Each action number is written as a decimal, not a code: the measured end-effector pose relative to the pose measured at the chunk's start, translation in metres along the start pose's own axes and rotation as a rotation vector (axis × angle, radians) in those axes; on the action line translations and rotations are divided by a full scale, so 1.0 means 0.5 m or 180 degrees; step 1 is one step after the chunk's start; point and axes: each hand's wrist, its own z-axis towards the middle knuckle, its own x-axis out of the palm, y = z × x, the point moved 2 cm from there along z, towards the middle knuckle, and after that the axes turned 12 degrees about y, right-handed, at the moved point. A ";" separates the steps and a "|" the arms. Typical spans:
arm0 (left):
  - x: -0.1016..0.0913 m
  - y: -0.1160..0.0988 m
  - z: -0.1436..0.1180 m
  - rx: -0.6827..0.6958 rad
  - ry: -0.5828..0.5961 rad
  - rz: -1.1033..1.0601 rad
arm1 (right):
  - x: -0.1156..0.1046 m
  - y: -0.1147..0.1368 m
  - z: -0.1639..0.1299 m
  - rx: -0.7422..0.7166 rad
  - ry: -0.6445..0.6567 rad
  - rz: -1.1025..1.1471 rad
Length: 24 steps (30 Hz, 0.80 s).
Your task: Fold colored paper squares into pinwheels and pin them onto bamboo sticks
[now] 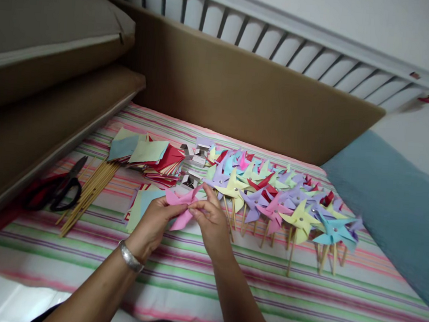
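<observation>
Both hands hold a pink paper pinwheel [181, 207] above the striped cloth [226, 282]. My left hand [152, 223], with a silver bracelet on its wrist, grips the left side of the paper. My right hand [211, 220] pinches its middle from the right with fingertips together. No stick shows on this pinwheel. Just right of my hands lie several finished pinwheels [279, 196] in yellow, purple, pink, red and blue, each on a wooden stick.
A stack of coloured paper squares [151, 156] lies behind my hands, more sheets [141, 202] under them. Wooden sticks [87, 192] and red-and-black scissors [56, 191] lie at left. Brown cardboard [243, 93] stands behind, a blue cushion [394, 202] at right, a pillow [43, 15] upper left.
</observation>
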 end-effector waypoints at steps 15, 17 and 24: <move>-0.004 -0.002 -0.002 0.0089 -0.0091 -0.0024 | 0.003 -0.001 -0.002 -0.0304 -0.0040 -0.0133; -0.004 -0.002 -0.001 0.0111 -0.0099 0.0006 | 0.003 0.000 -0.002 -0.0297 -0.0021 -0.0133; -0.003 -0.001 0.000 0.0083 -0.0056 0.0192 | 0.001 -0.003 0.002 -0.0089 0.0077 0.0012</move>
